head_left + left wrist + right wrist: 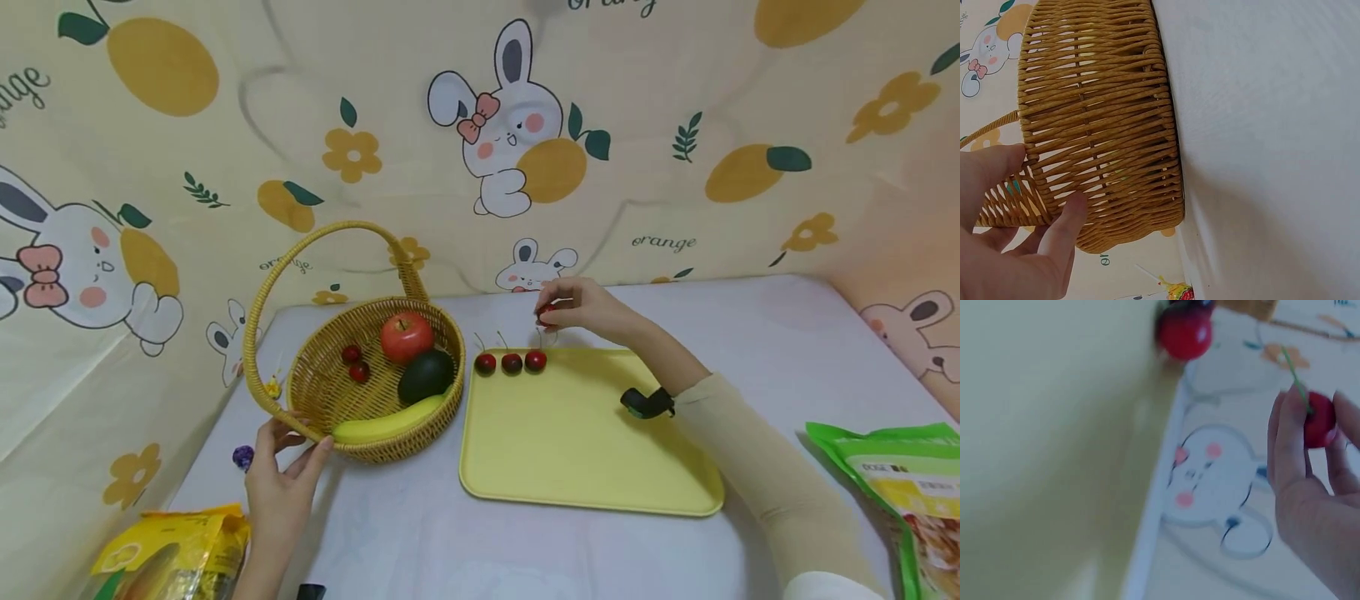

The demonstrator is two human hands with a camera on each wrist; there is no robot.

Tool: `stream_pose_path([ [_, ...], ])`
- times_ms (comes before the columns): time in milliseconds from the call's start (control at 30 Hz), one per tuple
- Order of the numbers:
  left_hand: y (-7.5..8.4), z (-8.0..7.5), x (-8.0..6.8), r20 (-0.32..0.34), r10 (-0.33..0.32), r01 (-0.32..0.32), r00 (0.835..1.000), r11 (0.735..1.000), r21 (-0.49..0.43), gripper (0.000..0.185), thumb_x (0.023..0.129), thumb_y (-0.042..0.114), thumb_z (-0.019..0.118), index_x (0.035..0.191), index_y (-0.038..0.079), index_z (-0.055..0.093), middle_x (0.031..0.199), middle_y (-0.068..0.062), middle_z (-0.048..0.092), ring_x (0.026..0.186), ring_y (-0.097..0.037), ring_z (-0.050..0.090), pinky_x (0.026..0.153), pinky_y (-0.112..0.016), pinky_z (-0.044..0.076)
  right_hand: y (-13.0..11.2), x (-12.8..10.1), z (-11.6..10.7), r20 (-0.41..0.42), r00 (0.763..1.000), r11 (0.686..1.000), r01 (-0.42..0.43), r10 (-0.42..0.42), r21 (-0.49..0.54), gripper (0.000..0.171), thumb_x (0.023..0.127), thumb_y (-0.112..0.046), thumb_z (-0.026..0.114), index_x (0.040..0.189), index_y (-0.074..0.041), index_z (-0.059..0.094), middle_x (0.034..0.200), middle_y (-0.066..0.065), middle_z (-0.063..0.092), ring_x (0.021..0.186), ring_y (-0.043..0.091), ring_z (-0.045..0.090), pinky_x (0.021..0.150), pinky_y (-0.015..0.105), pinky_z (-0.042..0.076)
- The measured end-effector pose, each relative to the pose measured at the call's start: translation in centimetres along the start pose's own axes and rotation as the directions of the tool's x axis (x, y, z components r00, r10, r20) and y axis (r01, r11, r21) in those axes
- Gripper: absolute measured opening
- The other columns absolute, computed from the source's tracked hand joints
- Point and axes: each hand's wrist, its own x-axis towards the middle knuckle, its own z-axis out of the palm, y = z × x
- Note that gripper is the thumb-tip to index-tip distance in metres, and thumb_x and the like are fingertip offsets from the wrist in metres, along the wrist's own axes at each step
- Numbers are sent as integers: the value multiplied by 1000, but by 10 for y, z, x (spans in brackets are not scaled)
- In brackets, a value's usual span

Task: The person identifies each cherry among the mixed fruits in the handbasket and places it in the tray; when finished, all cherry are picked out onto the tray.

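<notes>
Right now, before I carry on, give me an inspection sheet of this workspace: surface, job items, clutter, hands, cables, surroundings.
Surface: white table, with a yellow tray on it.
Job's things: three cherries in a row at the tray's far edge; a fourth cherry pinched above it; wicker basket holding two cherries, an apple, an avocado and a banana.
Clutter: yellow bag near left, green bag near right, small purple item beside the basket.
Hands: left hand touches the basket's rim; right hand pinches the cherry.
Cables: nothing seen.
Surroundings: rabbit-and-orange printed backdrop.
</notes>
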Motion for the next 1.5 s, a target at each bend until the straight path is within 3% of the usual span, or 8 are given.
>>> stream_pose_path([
  [200, -2, 0, -1, -10, 4, -4, 1000, 1000, -10, 48, 86, -6, 74, 128, -4, 50, 119, -10, 55, 103, -13, 51, 76, -9, 54, 17, -18, -18, -144, 989, 996, -40, 27, -84, 29, 96, -5, 66, 121, 10, 62, 108, 22, 64, 84, 25, 65, 80, 45, 61],
  [333, -4, -1, -2, -11, 9, -9, 1000, 1000, -8, 48, 86, -6, 74, 128, -4, 50, 119, -11, 55, 103, -13, 51, 76, -8, 54, 22, -23, -20, -135, 989, 995, -73, 63, -68, 24, 95, -2, 67, 111, 14, 60, 105, 24, 62, 85, 32, 66, 81, 47, 61],
  [433, -3, -1, -3, -9, 11, -11, 1000, 1000, 1, 49, 86, -6, 74, 128, -4, 50, 120, -11, 55, 103, -12, 51, 76, -8, 54, 25, -26, -21, -128, 986, 994, -107, 103, -26, 23, 97, -1, 62, 115, 13, 57, 113, 28, 59, 93, 33, 67, 86, 48, 59],
  [600, -4, -1, -3, -11, 12, -12, 1000, 1000, 11, 49, 86, -5, 74, 128, -4, 50, 120, -10, 55, 103, -12, 51, 76, -7, 53, 29, -30, -23, -130, 987, 991, -107, 96, -76, 28, 98, -2, 59, 123, 11, 57, 121, 28, 58, 104, 30, 61, 88, 33, 59],
  [767, -5, -1, -2, -13, 15, -15, 1000, 1000, 8, 49, 86, -5, 74, 128, -4, 50, 120, -10, 55, 103, -12, 51, 76, -7, 53, 31, -33, -25, -108, 993, 987, -58, 42, -149, 34, 90, 0, 70, 120, 12, 61, 116, 24, 62, 99, 28, 64, 80, 21, 56],
  [1100, -3, 0, -2, -10, 9, -9, 1000, 1000, 5, 49, 86, -5, 74, 129, -4, 50, 120, -11, 55, 103, -12, 51, 76, -7, 53, 34, -30, -16, 19, 1000, 979, 8, -4, -202, 29, 94, -5, 67, 119, 10, 65, 108, 21, 69, 94, 20, 66, 79, 22, 56],
  [1300, -1, 0, -2, -6, 4, -4, 1000, 1000, -6, 49, 86, -5, 74, 129, -4, 50, 120, -10, 54, 103, -12, 51, 76, -7, 53, 38, -29, -9, 97, 995, 974, 26, -4, -227, 41, 84, 8, 73, 122, 12, 60, 106, 21, 66, 99, 30, 61, 87, 27, 58],
  [1500, 1, 0, -2, 1, -4, 4, 1000, 1000, 0, 49, 87, -4, 74, 129, -4, 49, 121, -11, 54, 103, -13, 51, 76, -7, 53, 37, -29, 0, 117, 993, 938, 11, 31, -346, 47, 79, 11, 73, 124, 7, 61, 104, 16, 63, 94, 30, 58, 81, 28, 57],
])
